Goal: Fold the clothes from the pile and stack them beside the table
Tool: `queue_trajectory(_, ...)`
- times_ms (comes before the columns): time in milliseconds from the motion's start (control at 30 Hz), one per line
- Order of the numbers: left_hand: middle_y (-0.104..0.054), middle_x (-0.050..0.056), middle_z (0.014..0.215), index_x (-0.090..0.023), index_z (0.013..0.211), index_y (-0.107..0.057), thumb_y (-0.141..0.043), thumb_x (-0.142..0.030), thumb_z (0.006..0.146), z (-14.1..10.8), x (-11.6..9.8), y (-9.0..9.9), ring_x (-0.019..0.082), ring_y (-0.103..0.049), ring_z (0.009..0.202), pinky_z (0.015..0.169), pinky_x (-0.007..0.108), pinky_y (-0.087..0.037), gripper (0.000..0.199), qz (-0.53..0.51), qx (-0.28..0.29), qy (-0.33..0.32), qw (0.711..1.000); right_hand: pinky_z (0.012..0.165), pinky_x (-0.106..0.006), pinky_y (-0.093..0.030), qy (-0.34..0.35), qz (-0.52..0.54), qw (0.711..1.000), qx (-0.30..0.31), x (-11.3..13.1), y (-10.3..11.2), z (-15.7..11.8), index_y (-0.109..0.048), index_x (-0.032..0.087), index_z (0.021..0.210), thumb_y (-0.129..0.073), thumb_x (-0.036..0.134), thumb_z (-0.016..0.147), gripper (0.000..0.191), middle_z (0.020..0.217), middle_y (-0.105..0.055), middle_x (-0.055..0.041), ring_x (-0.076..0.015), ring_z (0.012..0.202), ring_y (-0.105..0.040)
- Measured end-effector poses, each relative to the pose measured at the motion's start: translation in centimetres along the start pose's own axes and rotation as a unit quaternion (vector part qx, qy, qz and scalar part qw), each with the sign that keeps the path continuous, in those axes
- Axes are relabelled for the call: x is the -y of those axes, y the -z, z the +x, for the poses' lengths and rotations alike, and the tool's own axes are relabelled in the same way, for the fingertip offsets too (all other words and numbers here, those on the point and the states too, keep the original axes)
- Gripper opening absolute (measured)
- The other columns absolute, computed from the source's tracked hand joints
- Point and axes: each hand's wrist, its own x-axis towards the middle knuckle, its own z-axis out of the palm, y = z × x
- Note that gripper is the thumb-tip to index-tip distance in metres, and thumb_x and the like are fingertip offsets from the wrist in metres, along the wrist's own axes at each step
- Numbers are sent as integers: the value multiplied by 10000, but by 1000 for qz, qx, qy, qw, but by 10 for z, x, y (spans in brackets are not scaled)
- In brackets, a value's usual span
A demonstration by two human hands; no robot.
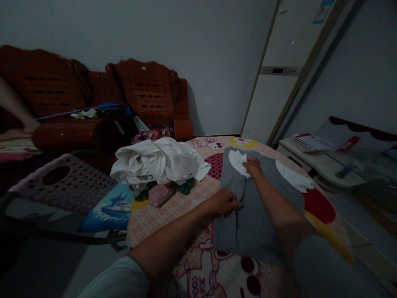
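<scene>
A grey knitted sweater [262,215] with white patches lies spread on the cloth-covered round table [158,223]. One sleeve [226,234] is folded in over the body along the left side. My left hand [225,201] is closed on this sleeve about halfway down, its fingertips curled at the inner edge. Further up, my right hand [252,166] pinches the white patch [238,161] near the top left of the sweater. Another white patch [293,176] shows at the upper right.
Left of the sweater sits a heap of white cloth [161,159], with a pink folded cloth [161,194] before it. A woven chair [71,186] stands left of the table. Wooden seats [142,95] line the wall; another person's arm [15,103] shows at far left.
</scene>
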Motion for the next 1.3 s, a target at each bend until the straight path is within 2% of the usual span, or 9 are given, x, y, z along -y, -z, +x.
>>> queue_trajectory(233,-541,-43,497,-171,637,-491,-598,-609,810,-7,-3,4,81,-511,418,460,191,-376,483,-29,67,5,997,906,-333,-438,48,-67,996,-36,3,9,-16,-671,152,1076,-502,105,768,355,1087,-684,-141,-252,1017,-602)
queue_trajectory(367,-565,-36,524,-167,667,-543,-659,-536,793,-11,-6,6,94,-544,463,511,198,-397,406,39,85,-7,996,934,-356,-434,30,-82,996,-9,3,21,-30,-649,117,1153,-473,194,868,343,1130,-676,-175,-274,1077,-607)
queue_trajectory(467,-647,2,650,-167,734,-615,-659,-397,813,-12,-6,11,131,-613,617,608,217,-419,247,157,-9,-15,987,888,-323,-454,-32,-98,994,45,-4,28,-42,-686,161,1101,-483,228,878,308,1113,-703,-149,-260,1068,-637)
queue_trajectory(567,-698,99,822,-148,791,-669,-644,-454,810,-13,-1,21,234,-655,822,682,276,-436,308,300,-142,64,941,849,-295,-470,-43,-105,991,74,-12,31,-53,-709,192,1044,-553,280,840,271,1082,-724,-117,-243,1049,-656)
queue_trajectory(700,-686,165,800,-118,762,-687,-551,-727,763,-17,4,33,284,-665,835,671,300,-445,623,359,-121,135,916,835,-268,-480,-7,-79,994,78,-17,34,-61,-725,172,1026,-610,222,755,299,1079,-732,-113,-224,1025,-666)
queue_trajectory(1033,-596,28,543,-168,543,-620,-696,-468,728,-23,1,40,169,-602,582,546,242,-382,360,310,2,85,947,867,-303,-477,29,-84,993,81,-9,56,-74,-727,178,1083,-609,212,745,360,1062,-737,-143,-249,993,-672)
queue_trajectory(1167,-693,76,723,-157,720,-694,-672,-478,773,-21,-1,38,219,-661,759,686,269,-458,326,336,-101,65,934,893,-287,-469,40,-88,991,92,-18,72,-94,-734,183,1071,-610,235,777,323,1077,-734,-120,-227,1006,-670)
queue_trajectory(1233,-727,96,950,-161,971,-701,-588,-393,867,-14,-3,25,220,-665,924,821,289,-476,279,323,-178,-5,930,901,-283,-466,42,-101,990,86,-28,83,-107,-735,179,1069,-598,225,800,306,1078,-734,-113,-215,999,-672)
queue_trajectory(1300,-657,123,1239,-165,1245,-599,-515,-373,928,-5,-3,5,213,-603,1145,978,312,-439,388,307,-191,-102,927,899,-288,-464,28,-128,989,75,-42,97,-120,-737,171,1060,-605,214,808,288,1069,-735,-115,-217,996,-671)
